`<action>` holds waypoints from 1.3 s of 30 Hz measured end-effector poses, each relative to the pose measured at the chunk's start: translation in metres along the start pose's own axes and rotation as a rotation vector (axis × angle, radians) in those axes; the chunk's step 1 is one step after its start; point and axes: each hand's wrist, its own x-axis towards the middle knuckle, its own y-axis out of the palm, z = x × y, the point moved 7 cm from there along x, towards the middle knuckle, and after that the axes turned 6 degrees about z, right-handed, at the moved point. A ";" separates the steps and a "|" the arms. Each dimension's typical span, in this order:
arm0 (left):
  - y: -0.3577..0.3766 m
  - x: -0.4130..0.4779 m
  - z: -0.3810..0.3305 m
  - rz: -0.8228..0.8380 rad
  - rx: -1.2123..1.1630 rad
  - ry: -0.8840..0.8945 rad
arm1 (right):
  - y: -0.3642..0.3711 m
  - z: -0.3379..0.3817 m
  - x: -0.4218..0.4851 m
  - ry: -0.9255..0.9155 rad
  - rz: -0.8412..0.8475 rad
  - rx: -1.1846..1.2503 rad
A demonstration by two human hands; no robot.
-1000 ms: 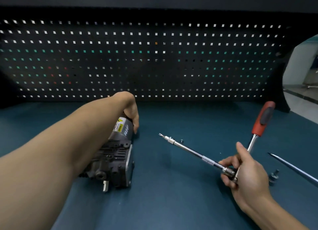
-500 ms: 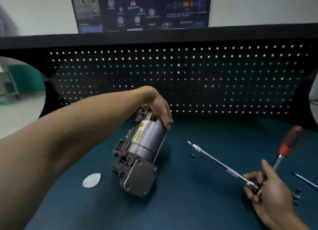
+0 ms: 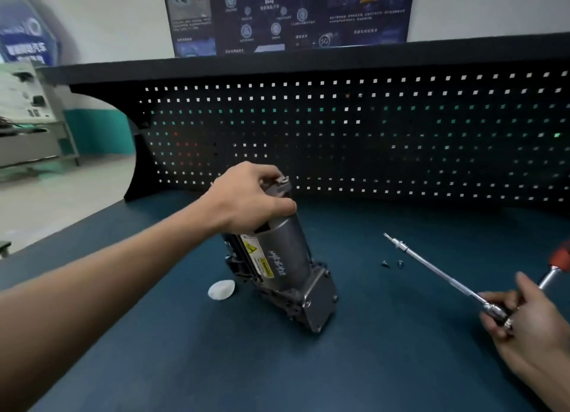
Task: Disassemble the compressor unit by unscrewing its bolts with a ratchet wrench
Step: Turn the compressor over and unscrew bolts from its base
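Compressor unit (image 3: 287, 266) stands tilted on the surface (image 3: 185, 350). Its dark lower block rests on the surface and its silver cylinder leans up and away toward the pegboard (image 3: 339, 134).

Left hand (image 3: 253, 198) grips the upper end of the cylinder, fingers curled over the end cap, and steadies the unit at that angle.

Right hand (image 3: 524, 322) is closed around the ratchet wrench (image 3: 438, 271) at the head, where the long extension meets the red-handled shank. The extension points up and to the left. Its tip is free, well apart from the compressor, and engages no bolt.

Done, as judged:
- Two small bolts (image 3: 385, 264) lie loose on the surface, just beside the extension and between it and the unit. They are probably already out of the housing.
- A white disc (image 3: 221, 289) lies beside the lower block. Whether it came off the unit cannot be told.

Left, as judged:
- Cylinder, side bracket and end block all sit joined, so no part has been separated.
- Fasteners on the flat end plate are too small to count, so how many remain is unknown.

Progress is early, perhaps a first pair removed. The current step looks like presenting a fresh face of the unit to the tool, with the wrench not yet seated.
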 end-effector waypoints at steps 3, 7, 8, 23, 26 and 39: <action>-0.001 -0.033 0.005 -0.179 0.018 -0.003 | 0.000 0.000 -0.002 0.005 -0.006 -0.016; 0.014 -0.083 0.022 -0.459 -0.048 0.040 | -0.004 -0.002 -0.005 0.006 -0.038 -0.043; 0.021 -0.094 0.027 -0.516 -0.086 0.066 | -0.003 -0.002 -0.006 0.001 -0.036 -0.054; 0.120 -0.156 0.065 -0.345 -0.076 -0.127 | -0.001 -0.004 -0.006 -0.007 -0.016 -0.107; 0.098 -0.174 0.061 -0.328 0.066 -0.027 | -0.001 -0.006 -0.007 0.009 -0.007 -0.114; 0.132 -0.101 0.016 -0.276 0.458 0.554 | 0.016 -0.014 -0.019 0.084 0.002 -0.132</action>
